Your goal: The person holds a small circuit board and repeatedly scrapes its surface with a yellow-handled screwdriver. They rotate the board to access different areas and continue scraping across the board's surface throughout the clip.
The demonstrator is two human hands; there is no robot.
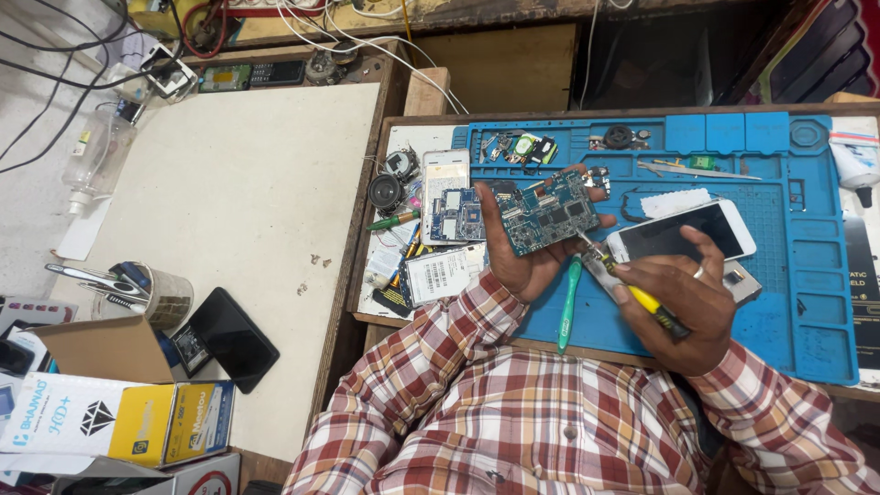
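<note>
Sleeves: plaid shirt sleeves (513, 403) in red, white and brown fill the nearest part of the view and lead up to both hands.
Right hand: the right hand (674, 298) is closed around a yellow-handled screwdriver (642, 298), a ring on one finger; the tool's metal tip points up and left toward the board.
Left hand: the left hand (522, 243) is palm up, fingers curled under and around a blue-green circuit board (550, 213), which it holds above the left part of the mat.
Contact: the screwdriver tip meets the lower right edge of the circuit board.
Green tool: a slim green pry tool (568, 307) lies on the mat just below the left hand, between the two wrists.
Smartphone: a white smartphone (683, 231) with a dark screen lies tilted on the mat, just above the right hand.
Work mat: a blue repair mat (807, 275) with moulded compartments covers the wooden tray.
Second board: another blue circuit board (456, 215) rests at the mat's left edge, beside a white phone housing (445, 170).
Far compartments: small parts (522, 147) sit in the mat's upper trays; tweezers (697, 170) lie to their right.
Left table: a dark phone (231, 337), a tin of tools (156, 295) and cardboard boxes (119, 422) stand well apart from the hands.
</note>
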